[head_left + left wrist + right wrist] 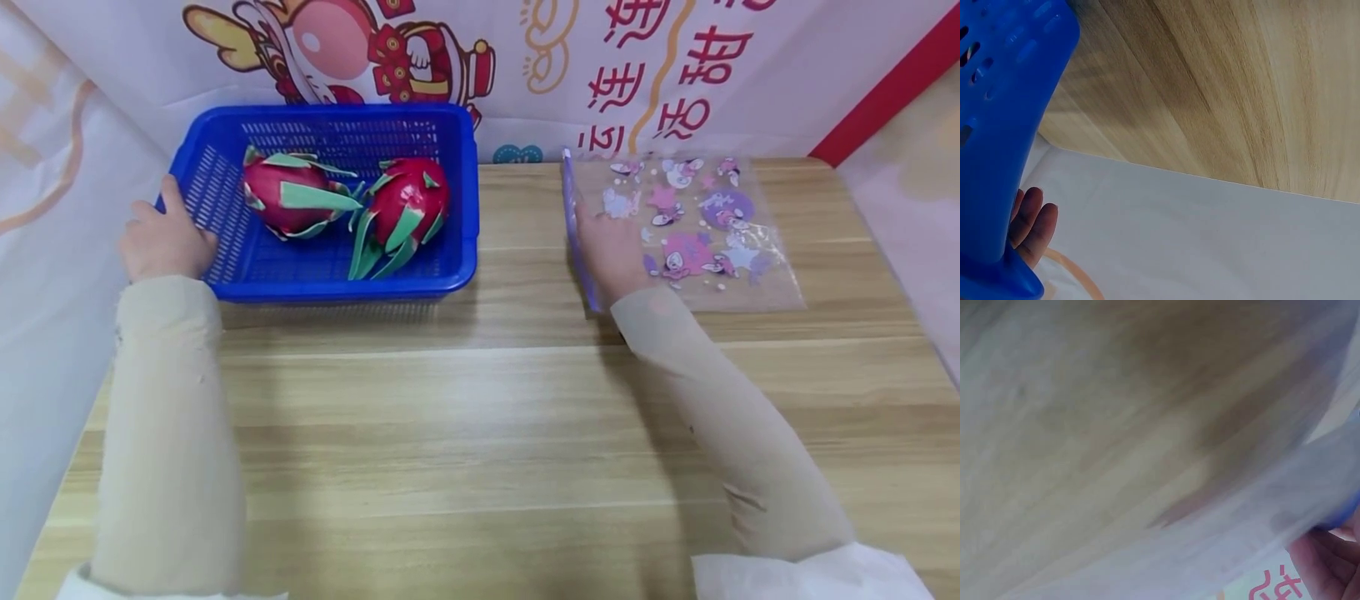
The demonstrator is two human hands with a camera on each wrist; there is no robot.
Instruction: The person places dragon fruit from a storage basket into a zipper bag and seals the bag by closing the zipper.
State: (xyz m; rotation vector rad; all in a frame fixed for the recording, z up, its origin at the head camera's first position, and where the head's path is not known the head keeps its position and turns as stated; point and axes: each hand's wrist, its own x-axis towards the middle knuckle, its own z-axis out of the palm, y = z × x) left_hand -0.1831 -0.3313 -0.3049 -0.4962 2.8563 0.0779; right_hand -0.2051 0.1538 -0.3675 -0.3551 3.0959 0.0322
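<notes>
A blue plastic basket (pixel 337 289) stands at the back left of the table with two dragon fruits in it. One dragon fruit (pixel 281 193) lies on the left; the other dragon fruit (pixel 411 200) lies beside it, their green scales meeting. My left hand (pixel 167 237) grips the basket's left rim, and its fingers (pixel 1040 228) show against the outer wall in the left wrist view. At the right, my right hand (pixel 611 250) holds the purple-edged side of a clear printed zip bag (pixel 697 225). That bag looks flat, and part of its edge is hidden behind the hand.
Both things rest on a wood-grain table (pixel 465 433). Behind it rises a white printed cloth (pixel 540 83) with a cartoon figure and red characters, close to the basket's back rim. White cloth also borders the table's left side.
</notes>
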